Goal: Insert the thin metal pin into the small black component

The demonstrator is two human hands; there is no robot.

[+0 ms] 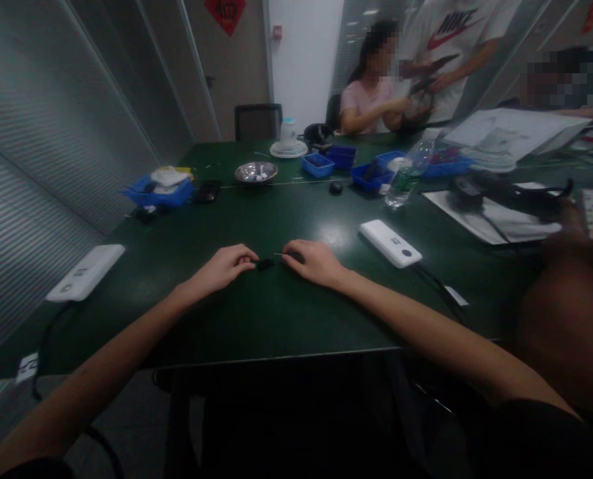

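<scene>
Over the dark green table, my left hand [229, 266] pinches a small flat black piece [265, 265] between thumb and fingers. Its exact kind is too small and dark to make out. Just to the right, my right hand [319, 261] is closed around a dark-handled tool [294, 255] like a small screwdriver. The tool's thin metal shaft points left toward the black piece, with a small gap seeming to lie between them. My right palm hides part of the handle.
White power banks [391, 243] with cables lie on both sides. Farther back stand a metal bowl [256, 173], blue trays [317, 165], a plastic bottle [406, 178] and a small white fan [289, 148]. Another person's arm [570, 286] is close on the right; other people are beyond the table.
</scene>
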